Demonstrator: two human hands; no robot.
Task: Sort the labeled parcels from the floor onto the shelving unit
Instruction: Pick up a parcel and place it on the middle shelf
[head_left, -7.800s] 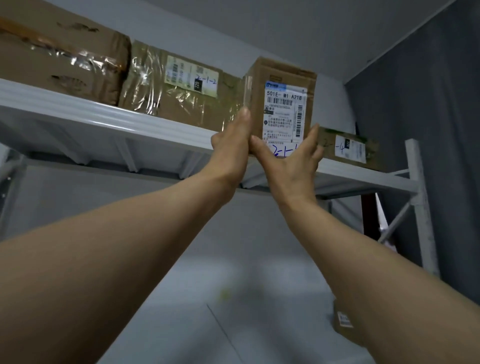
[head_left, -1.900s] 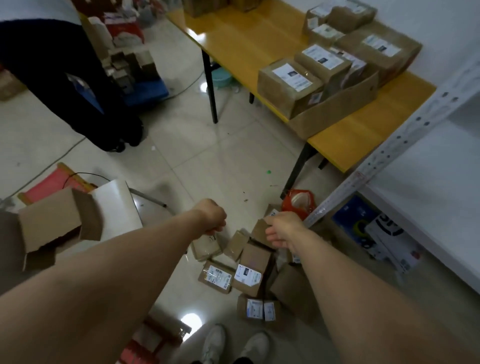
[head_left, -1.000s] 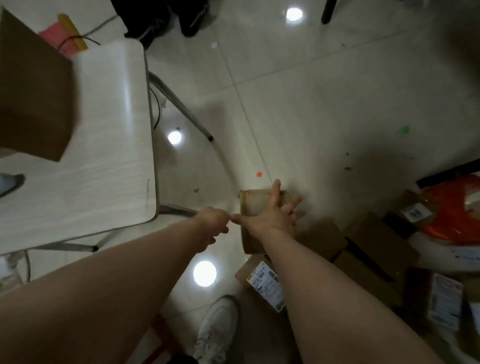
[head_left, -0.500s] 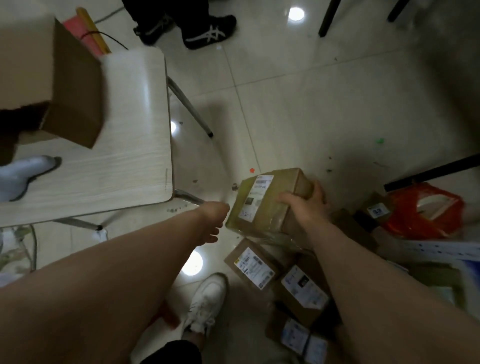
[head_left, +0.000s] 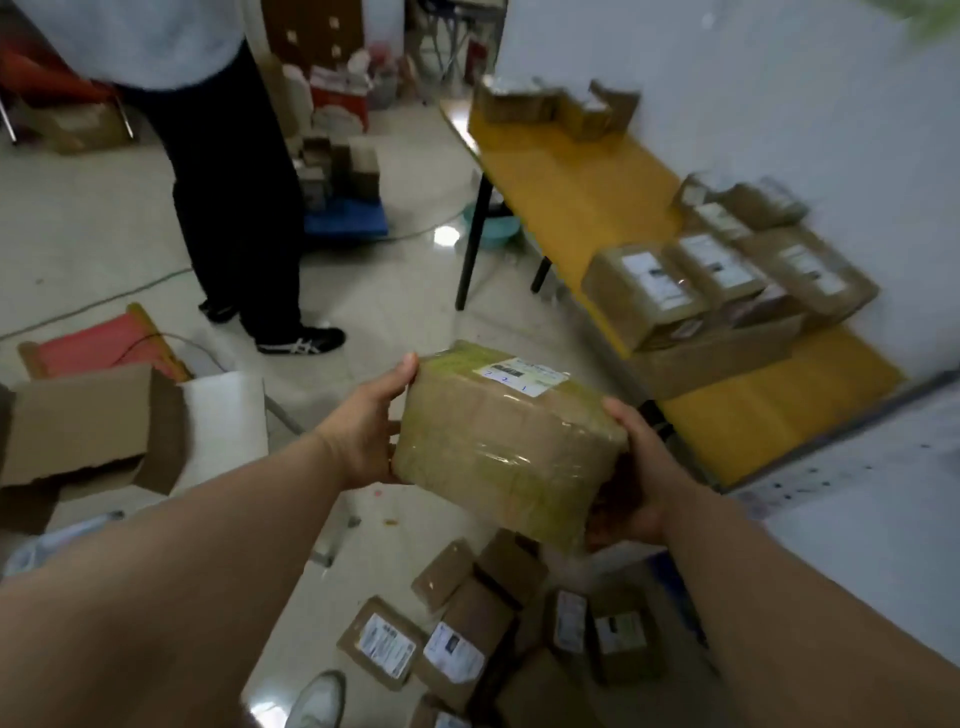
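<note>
I hold a brown taped cardboard parcel (head_left: 506, 441) with a white label on its top face at chest height. My left hand (head_left: 370, 431) grips its left end, thumb on the top edge. My right hand (head_left: 636, 478) grips its right end from the side and below. Beneath it, several smaller labeled parcels (head_left: 452, 649) lie in a heap on the tiled floor. The white shelving unit (head_left: 872, 499) shows at the right edge, its perforated upright slanting across.
A yellow table (head_left: 576, 197) against the wall carries several more labeled boxes (head_left: 722, 280). A person in dark trousers (head_left: 234, 208) stands ahead on the left. An open cardboard box (head_left: 83, 426) sits on a white chair at left. My shoe (head_left: 317, 701) is beside the heap.
The parcel has come up off the floor heap. My left hand, empty before, now holds its left end. My view has swung up from the floor to the room.
</note>
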